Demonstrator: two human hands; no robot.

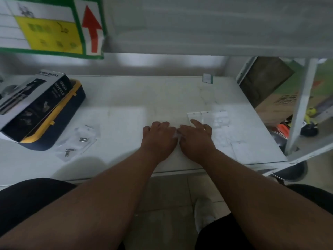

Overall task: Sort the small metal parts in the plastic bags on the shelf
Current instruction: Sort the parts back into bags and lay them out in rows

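Observation:
On the white shelf (pixel 162 94) my left hand (pixel 158 138) and my right hand (pixel 197 141) lie side by side, knuckles up. A small clear plastic bag (pixel 177 135) shows in the gap between them, and both hands seem to pinch it; its contents are hidden. My right index finger stretches forward onto a row of clear bags (pixel 214 118). At the left lie two more clear bags, one with small metal pieces (pixel 83 139), the other with a metal clasp (pixel 69 152).
A spray-bottle box (pixel 32 103) rests on a blue and yellow case (pixel 72 109) at the left. More flat clear bags (pixel 239 147) lie at the right front. A small green-edged card (pixel 207 78) stands at the back. A shelf post (pixel 301 105) and cardboard boxes (pixel 275 103) are at the right.

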